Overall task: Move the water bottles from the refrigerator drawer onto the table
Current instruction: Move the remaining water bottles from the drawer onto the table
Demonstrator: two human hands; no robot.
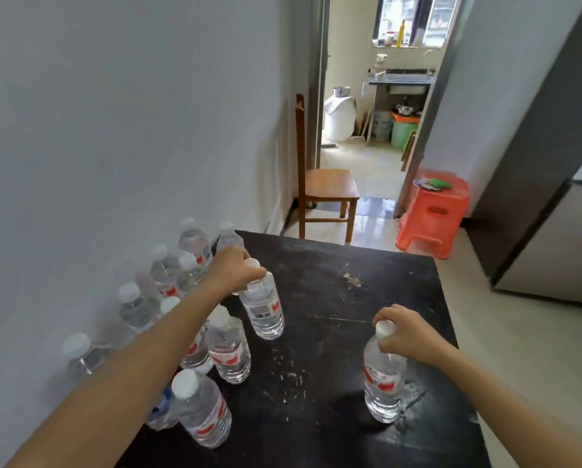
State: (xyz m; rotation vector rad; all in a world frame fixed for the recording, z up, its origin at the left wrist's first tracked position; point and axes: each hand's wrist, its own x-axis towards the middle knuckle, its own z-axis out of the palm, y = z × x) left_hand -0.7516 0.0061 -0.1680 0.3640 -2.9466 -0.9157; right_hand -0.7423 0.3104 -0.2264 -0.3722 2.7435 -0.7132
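Observation:
A dark scuffed table (333,298) fills the lower middle of the head view. Several clear water bottles with white caps and red labels (228,349) stand along its left side by the wall. My left hand (235,270) grips the neck of one bottle (264,307) that stands on the table beside that group. My right hand (404,332) grips the cap end of another bottle (384,380), which stands apart near the table's right edge. The refrigerator drawer is not in sight.
A grey wall runs along the left. Beyond the table stand a wooden chair (326,194) and an orange plastic stool (434,211), with a doorway behind them. A dark cabinet or appliance side (536,184) rises at the right over pale floor.

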